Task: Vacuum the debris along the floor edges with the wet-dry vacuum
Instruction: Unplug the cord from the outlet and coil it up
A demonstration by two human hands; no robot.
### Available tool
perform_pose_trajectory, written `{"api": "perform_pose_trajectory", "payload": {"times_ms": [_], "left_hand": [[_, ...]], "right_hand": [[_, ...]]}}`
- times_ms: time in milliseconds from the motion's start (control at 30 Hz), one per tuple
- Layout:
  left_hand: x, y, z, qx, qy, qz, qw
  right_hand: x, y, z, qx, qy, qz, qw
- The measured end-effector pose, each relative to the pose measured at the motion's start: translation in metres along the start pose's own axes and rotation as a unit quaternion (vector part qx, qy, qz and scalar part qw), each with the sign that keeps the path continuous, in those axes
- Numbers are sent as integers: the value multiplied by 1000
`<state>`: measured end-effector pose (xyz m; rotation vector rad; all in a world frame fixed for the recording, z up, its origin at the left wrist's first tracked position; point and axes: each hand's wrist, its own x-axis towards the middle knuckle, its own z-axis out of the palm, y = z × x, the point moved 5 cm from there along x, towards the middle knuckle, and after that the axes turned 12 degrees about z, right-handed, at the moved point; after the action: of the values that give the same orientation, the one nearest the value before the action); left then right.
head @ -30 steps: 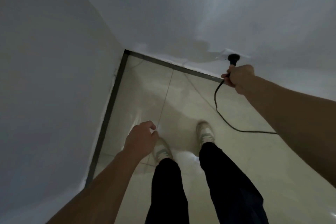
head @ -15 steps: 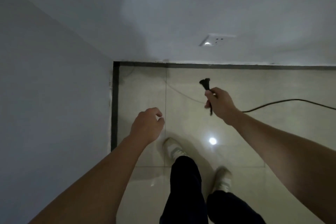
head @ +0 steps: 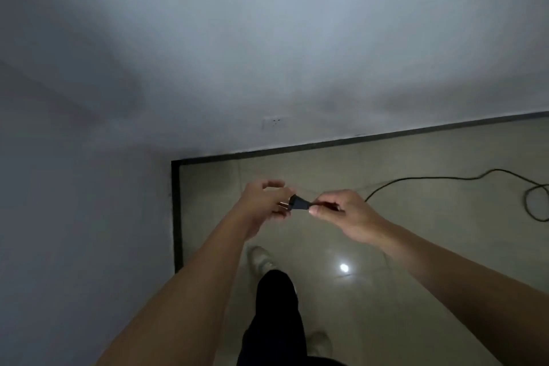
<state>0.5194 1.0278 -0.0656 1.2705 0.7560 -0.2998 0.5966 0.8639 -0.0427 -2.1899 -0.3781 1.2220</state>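
Plug (head: 298, 204) now out of wall socket (head: 274, 122), held below it, above floor (head: 416, 291). Right hand (head: 341, 212) grip pinched shut on plug. Left hand (head: 267, 202) half-curled, fingers touching prongs. Cord (head: 445, 178) trailing right. Vacuum unseen, unpowered; likely re-plugging elsewhere.

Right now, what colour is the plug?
Black, with brassy prongs; the plug shows in the head view, pinched in the right hand.

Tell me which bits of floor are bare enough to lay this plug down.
Bare tile runs along the dark skirting strip in the corner and under the outlet. More lies around the light glare. The right side is crowded by the looping cord. Both hands hold the plug.
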Motion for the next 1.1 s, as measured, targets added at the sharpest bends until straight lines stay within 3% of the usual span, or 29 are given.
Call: {"api": "perform_pose_trajectory", "payload": {"times_ms": [167, 267, 433, 567, 667, 800, 933, 1100], "left_hand": [[-65, 45, 62, 51, -77, -3, 996], [-105, 82, 102, 90, -133, 11, 987], [-155, 149, 147, 212, -176, 42, 960], [-177, 192, 183, 406, -230, 40, 884], [-188, 206, 229, 468, -293, 29, 833], [-196, 230, 292, 395, -355, 20, 847], [-183, 267, 343, 290, -412, 25, 863], [-157, 321, 392, 237, -378, 87, 891]], "right_hand": [[-92, 5, -44, -48, 31, -16, 998], [-142, 25, -87, -97, 90, -10, 991], [-219, 101, -176, -172, 243, 104, 949], [-286, 161, -248, -100, 318, 235, 913], [-310, 148, -293, 34, 371, 223, 901], [-324, 100, -342, 124, 423, 180, 880], [-346, 93, -375, 102, 469, 185, 857], [-379, 144, -383, 68, 494, 253, 829]]}}
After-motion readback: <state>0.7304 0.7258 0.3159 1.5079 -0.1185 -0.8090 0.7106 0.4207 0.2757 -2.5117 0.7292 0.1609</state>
